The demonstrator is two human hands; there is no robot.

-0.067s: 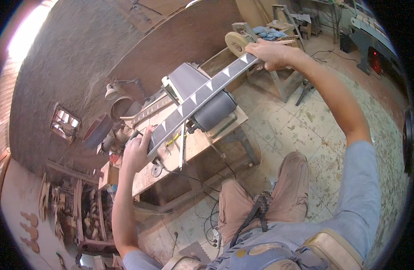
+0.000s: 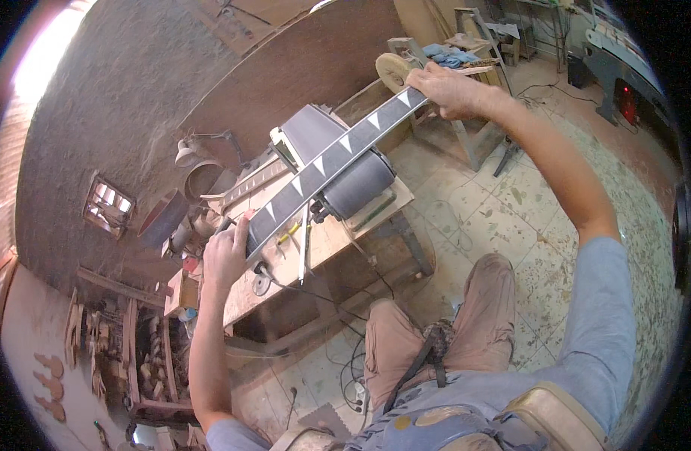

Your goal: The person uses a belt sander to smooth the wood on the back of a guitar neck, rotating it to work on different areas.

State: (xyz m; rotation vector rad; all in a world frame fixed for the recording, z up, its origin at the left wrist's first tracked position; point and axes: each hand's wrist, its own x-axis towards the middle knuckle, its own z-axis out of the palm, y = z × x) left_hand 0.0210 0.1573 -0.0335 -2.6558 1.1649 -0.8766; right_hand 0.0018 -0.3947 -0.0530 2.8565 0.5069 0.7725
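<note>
Both my hands hold a long dark grey strip (image 2: 332, 161) with pale edges and a row of white triangles along it. The strip runs slantwise from lower left to upper right. My left hand (image 2: 227, 255) is closed round its near-left end, and my right hand (image 2: 447, 92) grips the far-right end; the fingers underneath are partly hidden. Behind and below the strip is a belt sander with a grey belt (image 2: 308, 131) and a dark roller (image 2: 358, 186). The strip crosses in front of it; whether they touch I cannot tell.
The sander stands on a wooden workbench (image 2: 244, 299) with yellow-handled pliers (image 2: 289, 231), a lamp (image 2: 186, 154) and cables about it. A round buffing wheel (image 2: 394, 71) is beyond my right hand. Wooden racks (image 2: 146, 353) stand at left; a power strip (image 2: 360, 395) lies on the floor.
The strip has slid slightly toward the lower left along its length, and both hands have shifted a little left with it.
</note>
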